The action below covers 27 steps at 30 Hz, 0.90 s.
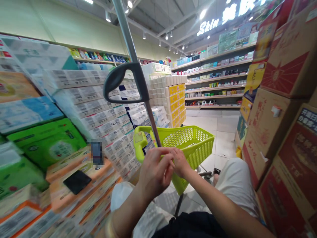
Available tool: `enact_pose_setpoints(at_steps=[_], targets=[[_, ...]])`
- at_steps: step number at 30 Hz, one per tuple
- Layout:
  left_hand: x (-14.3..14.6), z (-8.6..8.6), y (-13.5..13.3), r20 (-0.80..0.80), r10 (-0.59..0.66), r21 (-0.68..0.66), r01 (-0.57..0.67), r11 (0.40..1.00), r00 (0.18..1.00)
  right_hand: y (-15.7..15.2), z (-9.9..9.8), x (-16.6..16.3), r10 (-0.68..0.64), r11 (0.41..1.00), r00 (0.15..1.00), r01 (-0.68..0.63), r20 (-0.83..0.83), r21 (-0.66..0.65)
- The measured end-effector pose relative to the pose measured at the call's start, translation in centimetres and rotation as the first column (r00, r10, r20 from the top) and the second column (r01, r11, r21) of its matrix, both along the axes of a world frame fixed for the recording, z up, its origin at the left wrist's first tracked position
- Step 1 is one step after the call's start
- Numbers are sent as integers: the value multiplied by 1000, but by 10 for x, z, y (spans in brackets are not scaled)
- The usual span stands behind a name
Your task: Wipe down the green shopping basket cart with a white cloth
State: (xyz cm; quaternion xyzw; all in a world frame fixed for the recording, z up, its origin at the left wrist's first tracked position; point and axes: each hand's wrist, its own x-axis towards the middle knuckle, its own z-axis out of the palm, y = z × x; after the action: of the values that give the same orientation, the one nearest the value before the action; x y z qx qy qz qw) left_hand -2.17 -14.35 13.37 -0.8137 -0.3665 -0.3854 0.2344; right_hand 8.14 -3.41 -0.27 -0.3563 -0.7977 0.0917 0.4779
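Note:
My left hand [157, 170] is closed, fingers curled, at the near rim of a yellow-green shopping basket [192, 138] on a trolley. My right hand [180, 162] meets it there, its fingers bent against the left hand's fingers. Whatever lies inside the two hands is hidden. A grey metal pole [153, 122] slants down and disappears behind my left hand. Partway up the pole sits a dark grey loop handle [138, 82]. The basket's perforated walls show, and no goods are visible in it.
Stacked tissue packs [106, 109] rise at left. A black flat object [77, 181] and a pixelated phone-like item [96, 152] lie on orange packs [61, 195]. Cardboard cartons [264, 119] crowd the right side. Beyond the tiled floor [205, 120] stand product shelves [218, 86].

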Motion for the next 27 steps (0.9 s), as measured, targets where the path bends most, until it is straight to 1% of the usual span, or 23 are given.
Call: enact_pose_setpoints(at_steps=[2,4,5,7,9,11,14,17,20,23,27], targets=[[-13,-15,13,46,235,-39,-233,972,971,2,0,1,20,1000,1000,-20,-1,-20],[-25,-28,25,62,398,-104,-391,914,915,2,1,1,29,999,999,-29,-14,-34],[-30,-32,31,36,447,-149,-438,887,894,2,1,1,28,999,999,-29,-21,-34],[-37,-35,41,-75,503,-265,-504,822,861,1,1,0,26,999,999,-27,-27,-27],[-40,-33,49,-215,500,-375,-543,751,839,0,0,0,22,1000,999,-23,-25,-19],[-40,-28,56,-321,462,-465,-562,684,827,-1,-1,-1,17,1000,1000,-17,-17,-11],[-36,-19,65,-387,449,-522,-593,613,805,-1,-2,-1,16,1000,1000,-16,7,8],[-33,-15,71,-385,447,-585,-588,559,808,0,-3,-2,8,1000,1000,-8,27,19],[-33,-17,72,-367,463,-620,-584,525,807,2,-2,0,24,1000,999,-24,29,16],[-34,-19,68,-398,477,-604,-615,507,784,4,-4,5,17,1000,1000,-17,7,-6],[-32,-20,64,-421,501,-578,-650,493,756,7,-11,6,-146,989,985,143,-95,-42]])
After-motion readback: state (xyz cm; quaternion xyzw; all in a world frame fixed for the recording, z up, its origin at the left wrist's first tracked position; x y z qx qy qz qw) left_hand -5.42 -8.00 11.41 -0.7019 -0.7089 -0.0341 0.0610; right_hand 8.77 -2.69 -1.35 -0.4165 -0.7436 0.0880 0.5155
